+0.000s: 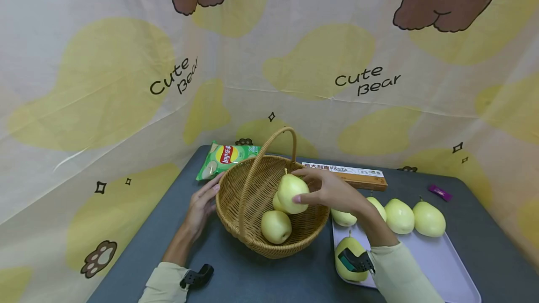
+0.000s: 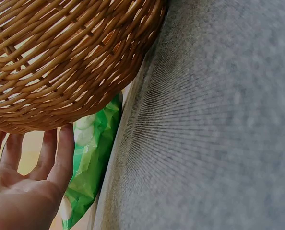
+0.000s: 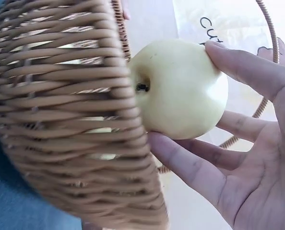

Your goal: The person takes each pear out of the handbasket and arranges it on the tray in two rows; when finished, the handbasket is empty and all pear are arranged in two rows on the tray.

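My right hand (image 1: 332, 191) holds a pale yellow-green pear (image 1: 292, 193) by its sides, thumb and fingers spread round it, inside the right part of a wicker basket (image 1: 240, 191) with an arched handle. In the right wrist view, the held pear (image 3: 183, 91) shows its dark blossom end beside the basket rim. Below it in the basket lies a second pear (image 1: 276, 227), and another is mostly hidden behind the held one. At the basket's left side, my left hand (image 1: 200, 212) rests its fairly straight fingers against the outer weave (image 2: 51, 91).
A lilac tray (image 1: 425, 265) at the right bears several pears (image 1: 429, 219). Behind the basket lie a green chip bag (image 1: 229, 157) and a pasta box (image 1: 362, 179). A small purple wrapped sweet (image 1: 440, 193) sits at the back right, and a patterned cloth hangs behind the table.
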Tool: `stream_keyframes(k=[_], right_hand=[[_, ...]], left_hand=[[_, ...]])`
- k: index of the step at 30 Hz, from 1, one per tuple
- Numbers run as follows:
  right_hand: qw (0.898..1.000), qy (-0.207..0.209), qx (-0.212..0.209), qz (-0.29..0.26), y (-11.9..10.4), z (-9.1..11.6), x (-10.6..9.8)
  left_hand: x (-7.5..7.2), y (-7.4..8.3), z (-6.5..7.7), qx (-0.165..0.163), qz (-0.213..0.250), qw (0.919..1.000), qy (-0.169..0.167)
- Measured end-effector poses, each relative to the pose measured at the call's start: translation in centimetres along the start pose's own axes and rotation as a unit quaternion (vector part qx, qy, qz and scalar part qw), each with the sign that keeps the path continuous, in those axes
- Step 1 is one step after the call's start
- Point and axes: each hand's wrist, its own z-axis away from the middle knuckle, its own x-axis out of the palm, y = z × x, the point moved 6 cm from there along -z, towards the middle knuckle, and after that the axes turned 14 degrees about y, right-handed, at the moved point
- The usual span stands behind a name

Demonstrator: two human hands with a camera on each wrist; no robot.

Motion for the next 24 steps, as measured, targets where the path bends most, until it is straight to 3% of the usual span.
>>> stream_keyframes(k=[9, 16, 24], right_hand=[[0.998, 0.054, -0.014, -0.015, 0.6, 2.1, -1.1], [0.996, 0.086, 0.012, -0.035, 1.3, 3.9, -2.3], [0.993, 0.108, 0.010, -0.046, 2.2, 5.7, -3.9]], left_hand=[[0.0, 0.0, 0.1, 0.003, 0.000, 1.0000, -0.001], [0.0, 0.0, 0.1, 0.001, 0.003, 1.0000, -0.002], [0.0, 0.0, 0.1, 0.000, 0.000, 1.0000, -0.001]])
